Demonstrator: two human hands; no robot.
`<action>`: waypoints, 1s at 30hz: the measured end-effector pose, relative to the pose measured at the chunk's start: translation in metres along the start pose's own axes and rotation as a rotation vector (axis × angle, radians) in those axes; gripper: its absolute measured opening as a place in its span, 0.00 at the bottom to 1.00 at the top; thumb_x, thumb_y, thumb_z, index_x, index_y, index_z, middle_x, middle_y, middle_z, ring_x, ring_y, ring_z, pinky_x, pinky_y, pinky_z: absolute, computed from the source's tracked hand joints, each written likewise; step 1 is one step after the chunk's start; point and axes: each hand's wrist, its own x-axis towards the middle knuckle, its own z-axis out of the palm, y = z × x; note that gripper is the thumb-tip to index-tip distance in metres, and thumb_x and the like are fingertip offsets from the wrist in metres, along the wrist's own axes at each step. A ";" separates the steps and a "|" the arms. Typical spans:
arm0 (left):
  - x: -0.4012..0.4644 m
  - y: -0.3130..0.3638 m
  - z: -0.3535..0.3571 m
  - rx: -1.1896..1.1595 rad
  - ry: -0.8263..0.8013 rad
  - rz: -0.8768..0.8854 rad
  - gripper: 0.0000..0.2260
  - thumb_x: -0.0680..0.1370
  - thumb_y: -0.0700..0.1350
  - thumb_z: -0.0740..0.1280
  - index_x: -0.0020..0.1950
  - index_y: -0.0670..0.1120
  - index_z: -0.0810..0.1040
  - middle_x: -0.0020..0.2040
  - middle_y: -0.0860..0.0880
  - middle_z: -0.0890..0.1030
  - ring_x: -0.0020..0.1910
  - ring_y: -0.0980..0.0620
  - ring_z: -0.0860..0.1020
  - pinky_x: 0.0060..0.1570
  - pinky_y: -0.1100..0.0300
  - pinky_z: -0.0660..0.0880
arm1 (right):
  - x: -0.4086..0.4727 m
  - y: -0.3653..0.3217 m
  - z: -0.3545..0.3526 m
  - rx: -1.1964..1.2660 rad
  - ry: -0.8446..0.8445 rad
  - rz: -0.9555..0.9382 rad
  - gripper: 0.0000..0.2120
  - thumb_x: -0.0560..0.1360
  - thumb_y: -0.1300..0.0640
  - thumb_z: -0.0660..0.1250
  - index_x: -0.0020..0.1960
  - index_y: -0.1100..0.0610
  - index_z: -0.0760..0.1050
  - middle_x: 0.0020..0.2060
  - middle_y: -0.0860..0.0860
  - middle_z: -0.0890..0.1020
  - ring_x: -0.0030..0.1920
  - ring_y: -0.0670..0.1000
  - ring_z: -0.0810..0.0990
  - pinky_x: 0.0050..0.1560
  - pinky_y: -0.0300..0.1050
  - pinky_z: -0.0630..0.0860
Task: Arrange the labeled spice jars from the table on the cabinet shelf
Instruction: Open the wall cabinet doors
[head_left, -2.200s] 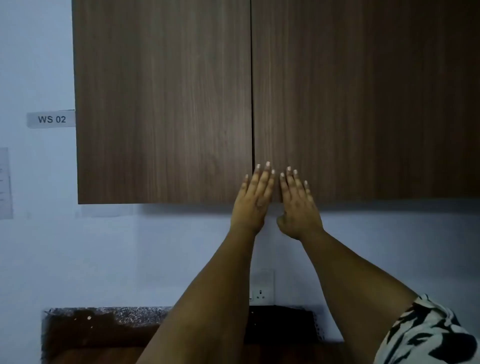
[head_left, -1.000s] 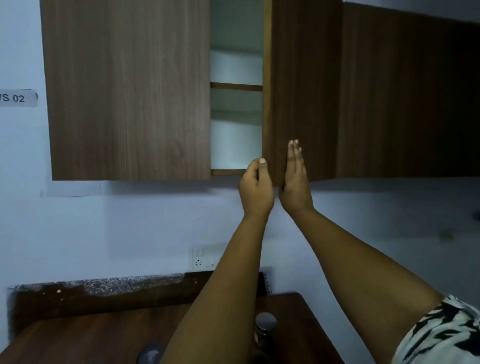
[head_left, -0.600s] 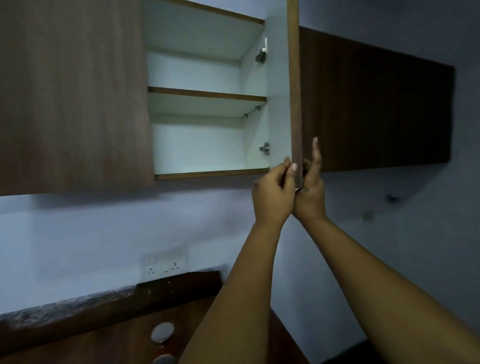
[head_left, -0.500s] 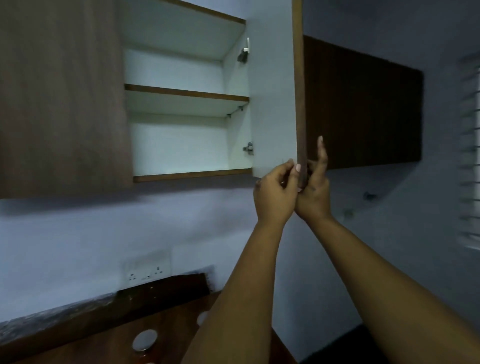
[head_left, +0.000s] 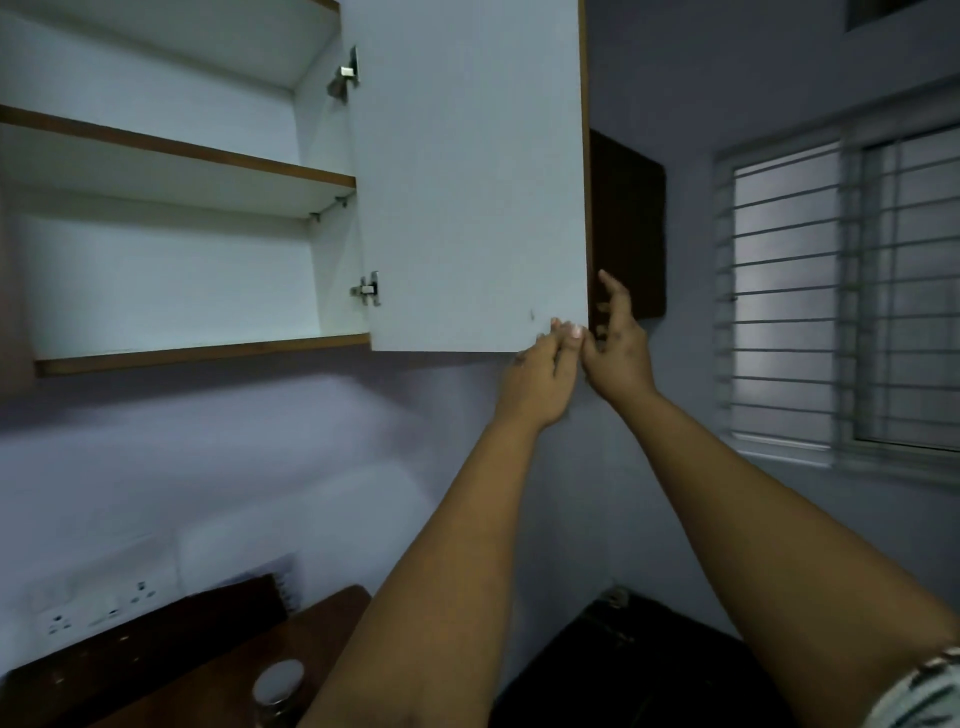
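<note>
The right cabinet door (head_left: 467, 182) stands swung wide, its white inner face toward me. My left hand (head_left: 543, 376) pinches the door's lower right corner, fingertips on the inner face. My right hand (head_left: 618, 345) is just behind the door's edge, fingers spread and loose against the outer side. Inside the cabinet (head_left: 171, 280) a middle shelf (head_left: 176, 156) and the bottom board (head_left: 197, 351) show white and bare. One spice jar (head_left: 278, 683) with a silver lid stands on the wooden table (head_left: 306, 629) at the bottom, partly hidden by my left forearm.
The left cabinet door stays closed at the far left edge. A double wall socket (head_left: 98, 605) sits above the table's dark backsplash. A barred window (head_left: 841, 291) fills the right wall. A dark object (head_left: 639, 660) lies low in the corner.
The right door went from closed to fully swung out, pulled by both hands. My view turned right, bringing the window in. My right hand's fingers have loosened off the door edge.
</note>
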 end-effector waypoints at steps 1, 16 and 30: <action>0.003 -0.002 0.003 0.008 -0.003 0.005 0.25 0.83 0.59 0.48 0.70 0.48 0.73 0.67 0.46 0.76 0.67 0.48 0.73 0.67 0.52 0.70 | 0.003 0.002 -0.001 -0.019 -0.017 0.015 0.31 0.79 0.55 0.66 0.77 0.53 0.57 0.69 0.55 0.72 0.66 0.53 0.73 0.65 0.52 0.73; -0.012 -0.004 -0.037 0.238 0.189 0.080 0.23 0.84 0.52 0.53 0.78 0.47 0.58 0.78 0.47 0.60 0.78 0.51 0.55 0.77 0.54 0.49 | -0.017 -0.047 0.040 -0.410 0.262 -0.072 0.28 0.77 0.60 0.65 0.75 0.52 0.61 0.72 0.55 0.62 0.71 0.57 0.62 0.70 0.56 0.63; -0.152 -0.075 -0.285 0.811 0.495 -0.187 0.30 0.80 0.48 0.63 0.78 0.43 0.55 0.79 0.44 0.58 0.79 0.46 0.51 0.77 0.46 0.49 | -0.062 -0.213 0.221 0.080 -0.150 -0.312 0.23 0.77 0.52 0.64 0.70 0.54 0.67 0.67 0.55 0.67 0.66 0.55 0.67 0.64 0.54 0.66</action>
